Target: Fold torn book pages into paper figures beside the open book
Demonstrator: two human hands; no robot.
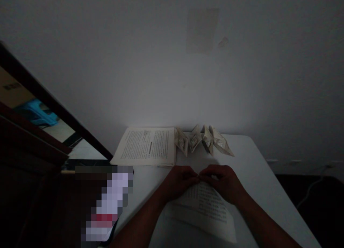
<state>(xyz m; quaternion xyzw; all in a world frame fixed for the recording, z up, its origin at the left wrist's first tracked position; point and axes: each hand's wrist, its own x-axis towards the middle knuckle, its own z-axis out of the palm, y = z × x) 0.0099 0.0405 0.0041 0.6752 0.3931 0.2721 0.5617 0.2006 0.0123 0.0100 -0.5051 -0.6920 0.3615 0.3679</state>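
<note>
A printed sheet of paper (212, 208) lies on the white table in front of me, its near edge curling up a little. At its far end, my left hand (179, 182) pinches the paper with thumb and fingertips. My right hand (224, 183) does the same from the other side, and the fingertips of both hands nearly meet. The far tip of the sheet is hidden by my fingers. Just beyond my hands stand several folded paper boats (194, 138) in a row, made of printed paper.
A stack of printed pages (147, 147) lies at the table's back left, beside the boats. The white table (258, 169) meets a grey wall (150, 79). A phone-like object (113, 198), pixelated, is at the left edge. Further left is a dark-framed mirror (59, 97).
</note>
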